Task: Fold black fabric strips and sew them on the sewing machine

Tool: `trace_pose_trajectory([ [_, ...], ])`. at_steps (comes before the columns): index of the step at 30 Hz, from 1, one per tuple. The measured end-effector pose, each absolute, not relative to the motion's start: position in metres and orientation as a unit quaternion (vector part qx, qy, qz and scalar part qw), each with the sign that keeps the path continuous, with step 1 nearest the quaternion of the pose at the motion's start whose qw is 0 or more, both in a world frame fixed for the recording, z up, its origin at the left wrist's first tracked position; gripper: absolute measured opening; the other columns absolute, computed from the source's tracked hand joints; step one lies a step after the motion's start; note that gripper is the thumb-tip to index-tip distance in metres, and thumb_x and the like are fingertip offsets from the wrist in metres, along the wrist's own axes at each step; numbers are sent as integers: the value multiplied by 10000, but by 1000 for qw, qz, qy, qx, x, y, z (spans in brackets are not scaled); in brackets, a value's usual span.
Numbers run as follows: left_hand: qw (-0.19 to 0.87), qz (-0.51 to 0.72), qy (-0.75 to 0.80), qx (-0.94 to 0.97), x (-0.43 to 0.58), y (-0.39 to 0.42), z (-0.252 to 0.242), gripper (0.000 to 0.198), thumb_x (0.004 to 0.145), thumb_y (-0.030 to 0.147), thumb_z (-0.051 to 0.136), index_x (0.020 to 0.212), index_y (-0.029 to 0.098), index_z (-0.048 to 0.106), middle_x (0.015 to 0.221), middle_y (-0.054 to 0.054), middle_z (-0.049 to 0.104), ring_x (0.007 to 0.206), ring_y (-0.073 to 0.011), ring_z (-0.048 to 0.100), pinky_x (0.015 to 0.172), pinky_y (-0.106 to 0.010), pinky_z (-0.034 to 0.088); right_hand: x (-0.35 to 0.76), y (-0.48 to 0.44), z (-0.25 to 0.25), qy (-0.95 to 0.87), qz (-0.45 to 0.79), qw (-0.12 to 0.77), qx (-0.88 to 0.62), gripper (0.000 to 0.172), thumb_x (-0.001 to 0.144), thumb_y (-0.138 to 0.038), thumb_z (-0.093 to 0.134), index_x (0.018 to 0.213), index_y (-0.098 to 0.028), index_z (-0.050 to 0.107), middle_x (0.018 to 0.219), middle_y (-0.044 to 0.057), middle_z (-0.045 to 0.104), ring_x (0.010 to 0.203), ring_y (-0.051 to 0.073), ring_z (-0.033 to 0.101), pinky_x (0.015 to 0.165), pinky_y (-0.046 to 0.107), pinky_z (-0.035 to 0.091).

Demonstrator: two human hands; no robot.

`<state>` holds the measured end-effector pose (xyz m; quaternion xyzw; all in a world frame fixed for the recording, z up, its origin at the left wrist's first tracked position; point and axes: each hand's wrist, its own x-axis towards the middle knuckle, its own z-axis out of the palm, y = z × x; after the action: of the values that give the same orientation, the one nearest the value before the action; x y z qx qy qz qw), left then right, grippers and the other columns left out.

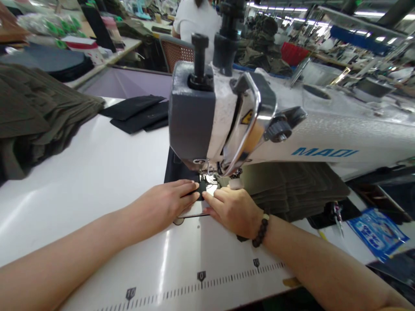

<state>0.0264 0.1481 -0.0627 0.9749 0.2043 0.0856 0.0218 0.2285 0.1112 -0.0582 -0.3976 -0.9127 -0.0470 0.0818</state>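
My left hand [167, 203] lies flat on the white table, fingers stretched together, pressing a small black fabric piece [177, 170] under the presser foot [207, 178] of a white sewing machine [227, 112]. My right hand [233, 209], wearing a dark bead bracelet, rests beside it with fingers curled down, fingertips on the black piece's edge just in front of the needle. The two hands almost touch. Most of the piece under the fingers is hidden.
A pile of olive fabric [35, 116] lies at the left, black pieces [139, 112] at the back. A stack of olive pieces [292, 188] sits under the machine arm. A blue packet [378, 231] lies at the right. A ruler scale [201, 283] runs along the table's front edge. A person in white [197, 19] sits beyond.
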Motion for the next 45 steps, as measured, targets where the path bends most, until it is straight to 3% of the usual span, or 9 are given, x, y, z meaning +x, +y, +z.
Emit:
trace_pose_trajectory([
  [6,27,110,237,965,29,157,-64,372,924,245,251,1027,108,581,1072,-105,575,1033,-190,514,888,-300,442,224,111,-58,-895,-46,70,-439,318,826,-342,550,1056,-123,557,768,28,618,670,162,548,492,291,264],
  [18,38,152,275,949,31,169,-66,283,903,226,328,1002,138,578,1002,-94,584,1027,-193,515,870,-295,453,220,113,-53,-881,-30,62,-468,337,786,-352,598,1057,-158,546,794,7,612,651,174,536,496,304,280],
  [29,8,124,284,951,31,171,-62,285,897,250,351,1016,141,585,968,-92,598,972,-201,534,823,-317,472,221,113,-52,-883,-11,39,-468,279,827,-348,538,1025,-152,553,814,33,617,700,188,553,558,305,312],
  [35,-30,67,294,953,35,134,-46,316,871,339,415,937,117,631,987,-108,602,891,-213,552,746,-330,505,229,112,-54,-899,16,86,-428,228,851,-301,492,1011,-153,558,753,12,606,666,162,533,567,295,300],
  [45,-35,51,213,975,41,112,-46,320,849,65,311,920,124,618,940,-82,619,955,-188,527,865,-323,434,236,113,-58,-953,-19,142,-269,235,873,-302,444,770,-143,582,613,-1,534,579,138,478,530,296,281],
])
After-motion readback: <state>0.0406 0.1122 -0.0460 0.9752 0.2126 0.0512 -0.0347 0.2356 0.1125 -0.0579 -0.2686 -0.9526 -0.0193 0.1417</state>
